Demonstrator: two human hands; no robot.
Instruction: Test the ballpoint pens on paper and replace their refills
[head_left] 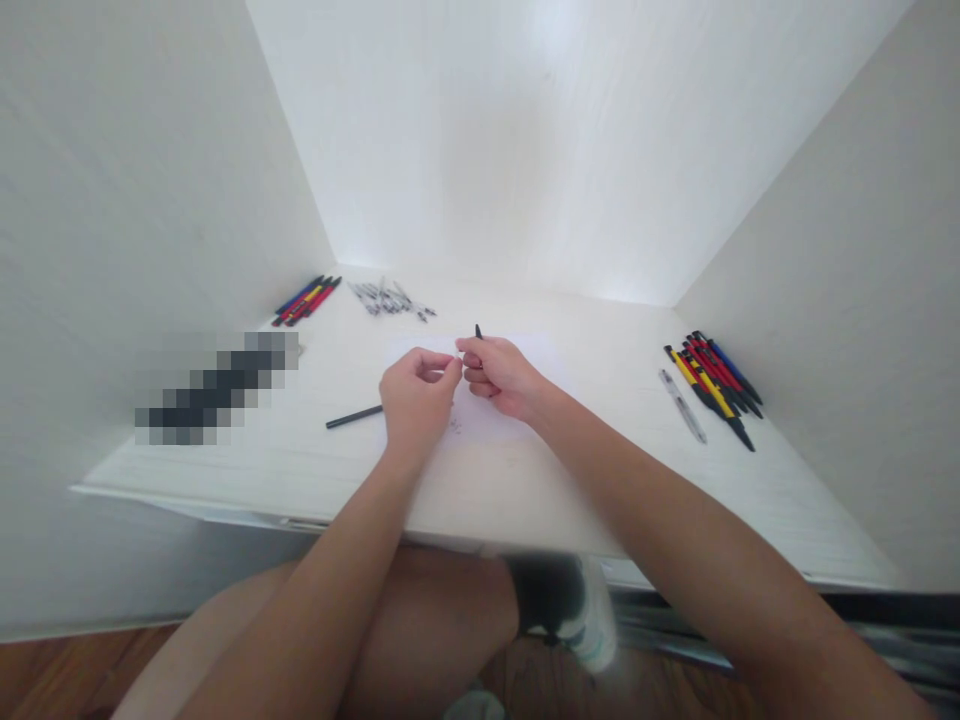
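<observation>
Over a white sheet of paper (pixel 499 415), my two hands meet at the fingertips. My left hand (pixel 420 400) is closed in a pinch of thumb and forefinger; what lies between them is too small to make out. The fingers of my right hand (pixel 499 375) are curled round a slim black pen part (pixel 478 331), whose pointed end sticks up above the forefinger. The rest of it is hidden in the fist. A black pen barrel (pixel 354 416) lies on the table, its right end behind my left hand. Small dark specks (pixel 455 426) show on the paper below.
Colored pens (pixel 307 300) lie at the back left, beside a heap of clear pen pieces (pixel 390 298). At right are more colored pens (pixel 712 375) and a clear pen (pixel 682 405). A pixelated dark object (pixel 217 390) is at left. Pale panels enclose the table.
</observation>
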